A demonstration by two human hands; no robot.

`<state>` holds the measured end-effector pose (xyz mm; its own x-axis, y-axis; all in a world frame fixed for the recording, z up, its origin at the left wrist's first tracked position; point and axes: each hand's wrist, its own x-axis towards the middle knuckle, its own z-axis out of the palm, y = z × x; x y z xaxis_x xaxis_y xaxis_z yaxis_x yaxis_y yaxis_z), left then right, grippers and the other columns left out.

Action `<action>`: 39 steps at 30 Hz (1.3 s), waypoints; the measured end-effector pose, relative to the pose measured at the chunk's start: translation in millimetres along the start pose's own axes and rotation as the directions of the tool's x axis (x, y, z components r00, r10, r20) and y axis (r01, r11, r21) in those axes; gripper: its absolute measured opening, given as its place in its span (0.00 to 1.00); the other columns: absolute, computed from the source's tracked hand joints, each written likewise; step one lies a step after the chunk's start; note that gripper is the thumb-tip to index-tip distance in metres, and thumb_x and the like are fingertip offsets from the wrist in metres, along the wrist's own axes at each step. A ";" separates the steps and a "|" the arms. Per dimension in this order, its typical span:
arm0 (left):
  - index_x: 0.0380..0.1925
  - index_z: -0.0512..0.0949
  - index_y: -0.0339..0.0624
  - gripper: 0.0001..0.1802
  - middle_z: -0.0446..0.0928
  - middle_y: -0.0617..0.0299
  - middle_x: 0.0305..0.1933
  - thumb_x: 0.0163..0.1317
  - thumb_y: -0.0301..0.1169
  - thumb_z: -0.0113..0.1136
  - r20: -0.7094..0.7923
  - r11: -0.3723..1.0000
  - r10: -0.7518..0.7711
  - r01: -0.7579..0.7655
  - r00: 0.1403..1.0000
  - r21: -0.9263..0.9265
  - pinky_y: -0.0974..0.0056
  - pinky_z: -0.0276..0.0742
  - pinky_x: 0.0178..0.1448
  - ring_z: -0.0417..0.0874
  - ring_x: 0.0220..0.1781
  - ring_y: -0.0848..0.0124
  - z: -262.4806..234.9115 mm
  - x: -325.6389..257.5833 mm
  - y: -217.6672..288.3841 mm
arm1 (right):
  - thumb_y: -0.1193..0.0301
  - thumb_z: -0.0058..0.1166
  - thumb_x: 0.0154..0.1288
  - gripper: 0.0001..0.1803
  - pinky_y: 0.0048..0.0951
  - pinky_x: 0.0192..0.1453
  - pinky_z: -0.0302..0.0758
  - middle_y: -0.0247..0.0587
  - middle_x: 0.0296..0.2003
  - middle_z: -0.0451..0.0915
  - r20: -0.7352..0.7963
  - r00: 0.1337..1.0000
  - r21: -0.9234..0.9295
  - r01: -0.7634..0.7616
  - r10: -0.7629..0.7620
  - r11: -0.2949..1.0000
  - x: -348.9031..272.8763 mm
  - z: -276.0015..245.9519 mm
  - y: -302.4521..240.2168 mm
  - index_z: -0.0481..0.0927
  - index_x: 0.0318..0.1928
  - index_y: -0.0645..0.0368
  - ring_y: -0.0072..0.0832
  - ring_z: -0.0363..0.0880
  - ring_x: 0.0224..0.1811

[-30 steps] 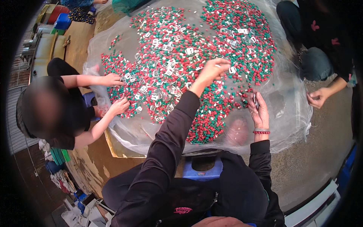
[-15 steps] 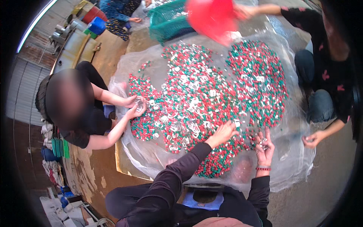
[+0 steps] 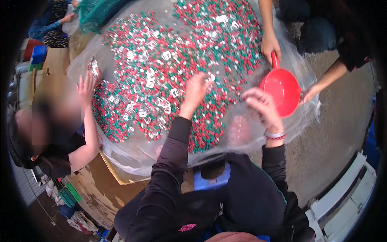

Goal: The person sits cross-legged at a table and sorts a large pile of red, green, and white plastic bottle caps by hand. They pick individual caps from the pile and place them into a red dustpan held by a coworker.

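My left hand reaches over a spread of small red, green and white pellets. Its fingertips are pinched together on a small clear-white plastic piece. To its right, my right hand is raised with bent fingers, close beside a red dipper. Motion smears this hand, so whether anything is in it cannot be made out. A co-worker's hand grips the dipper's handle, and the bowl looks bare inside. Other clear plastic pieces lie scattered among the pellets.
Clear plastic sheeting lies under the pellets. Another person's raised hand is at the left edge of the spread. A green basket stands at the far left, a blue stool near my legs, and white slatted furniture at lower right.
The view has shifted. The co-worker's red dipper has come from the far side to beside my right hand. My left hand has moved left with the plastic piece; my right hand has turned and curled.
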<state>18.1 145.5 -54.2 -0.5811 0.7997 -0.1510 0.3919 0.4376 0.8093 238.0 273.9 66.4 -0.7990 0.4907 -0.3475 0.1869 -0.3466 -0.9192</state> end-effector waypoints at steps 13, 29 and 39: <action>0.42 0.75 0.40 0.21 0.74 0.48 0.42 0.50 0.36 0.68 0.110 0.862 0.074 -0.120 0.991 0.493 0.49 0.76 0.43 0.80 0.41 0.49 1.4 33.9 6.8 | 0.47 0.43 0.70 0.30 0.17 0.17 0.59 0.31 0.23 0.72 -0.644 0.765 -0.211 -0.193 0.013 0.958 -23.1 -94.1 -20.3 0.78 0.49 0.63 0.14 0.66 0.18; 0.52 0.73 0.39 0.20 0.76 0.58 0.44 0.58 0.26 0.60 0.287 0.395 -0.052 0.284 0.956 -0.874 0.76 0.70 0.22 0.77 0.31 0.79 -55.0 108.7 61.1 | 0.71 0.57 0.62 0.27 0.32 0.57 0.71 0.50 0.54 0.75 -0.127 0.957 -0.402 0.191 -0.262 0.895 83.9 -40.3 -34.3 0.69 0.62 0.59 0.34 0.76 0.53; 0.46 0.72 0.39 0.13 0.70 0.51 0.45 0.61 0.25 0.47 0.014 0.631 0.558 -0.435 0.830 0.642 0.51 0.74 0.47 0.75 0.49 0.54 5.7 144.4 26.6 | 0.77 0.59 0.50 0.45 0.60 0.64 0.61 0.61 0.56 0.67 -0.045 0.951 -0.999 -0.052 -0.306 -0.014 235.7 -27.2 28.9 0.54 0.69 0.51 0.56 0.62 0.62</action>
<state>-51.3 275.0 -57.6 -0.2541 0.9133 0.3182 0.9581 0.1927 0.2121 70.6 401.3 -47.1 -0.7913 0.6087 -0.0573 0.6094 0.7777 -0.1544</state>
